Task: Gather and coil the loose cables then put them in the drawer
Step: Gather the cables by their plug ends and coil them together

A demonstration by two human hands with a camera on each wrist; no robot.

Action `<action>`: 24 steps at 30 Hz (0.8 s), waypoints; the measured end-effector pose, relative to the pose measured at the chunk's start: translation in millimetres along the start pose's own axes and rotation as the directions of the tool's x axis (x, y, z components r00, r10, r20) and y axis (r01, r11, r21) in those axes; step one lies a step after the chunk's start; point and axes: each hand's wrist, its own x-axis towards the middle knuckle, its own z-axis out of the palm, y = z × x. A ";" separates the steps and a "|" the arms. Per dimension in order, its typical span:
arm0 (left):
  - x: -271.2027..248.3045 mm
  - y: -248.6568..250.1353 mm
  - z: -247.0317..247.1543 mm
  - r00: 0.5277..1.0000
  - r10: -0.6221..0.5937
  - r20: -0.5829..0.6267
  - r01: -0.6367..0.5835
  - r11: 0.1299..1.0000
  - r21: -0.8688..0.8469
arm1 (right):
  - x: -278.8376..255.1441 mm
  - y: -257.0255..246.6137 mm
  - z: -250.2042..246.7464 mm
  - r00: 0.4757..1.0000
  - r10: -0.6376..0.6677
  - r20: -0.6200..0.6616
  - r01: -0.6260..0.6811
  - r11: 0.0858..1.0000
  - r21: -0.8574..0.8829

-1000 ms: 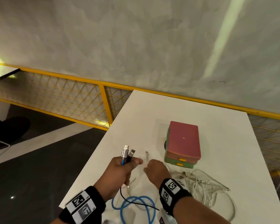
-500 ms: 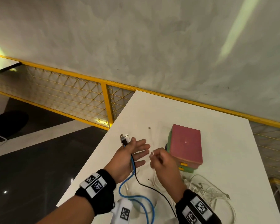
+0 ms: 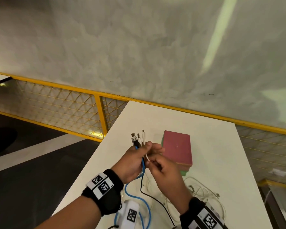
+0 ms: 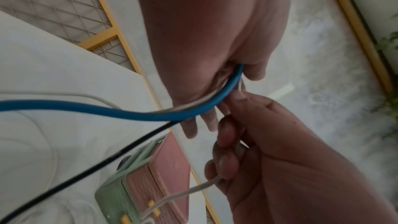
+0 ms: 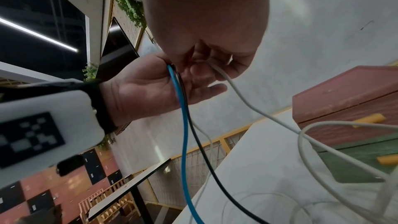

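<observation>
Above the white table (image 3: 213, 146) my left hand (image 3: 134, 157) grips a bundle of cable ends, whose plugs (image 3: 137, 138) stick up past the fingers. From it the blue cable (image 3: 144, 199) and the black cable (image 3: 155, 201) hang down to the tabletop. My right hand (image 3: 160, 164) is right beside it and pinches a white cable (image 5: 247, 103) of that bundle. In the left wrist view the blue cable (image 4: 129, 113) and black cable (image 4: 86, 173) run under my left hand's fingers (image 4: 191, 130). The small drawer box (image 3: 177, 149), red over green with yellow handles, stands shut just behind the hands.
A loose tangle of white cables (image 3: 203, 192) lies on the table to the right of my right forearm. A yellow mesh railing (image 3: 99, 109) runs past the table's far and left edges, with a drop to a dark floor at the left.
My left hand, open half a second ago, has curled round the plugs. Two white plugs now stand with the black and silver ones. My right hand has moved in against it.
</observation>
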 end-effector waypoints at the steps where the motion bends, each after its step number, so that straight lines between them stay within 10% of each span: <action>1: 0.1 -0.2 1.4 1.000 0.001 -0.003 -0.001 0.999 0.035 | -0.9 0.0 -1.8 1.000 -0.002 -0.001 0.002 1.000 -0.005; 7: -0.3 9.4 8.8 0.988 0.066 -0.137 -0.068 0.998 -0.004 | -3.7 -3.2 -15.5 0.942 0.289 -0.168 -0.265 0.952 0.150; 10: -2.1 15.9 8.0 0.982 0.093 -0.163 -0.112 0.987 -0.112 | -6.8 0.0 -13.2 0.673 0.724 0.152 -0.721 0.596 0.354; 13: -7.6 10.4 13.9 0.988 0.002 -0.156 -0.014 0.997 -0.079 | -4.5 6.8 0.4 0.480 0.719 0.503 -0.864 0.285 0.416; 17: -23.2 -15.5 6.1 0.977 -0.171 -0.124 0.180 0.982 0.065 | 29.5 11.1 -7.4 0.467 0.722 0.511 -0.684 -0.072 0.726; 24: -72.4 -44.3 -41.3 0.797 -0.601 -0.059 0.601 0.781 0.169 | 50.6 23.9 -43.7 0.435 0.799 0.416 -0.611 -0.078 0.788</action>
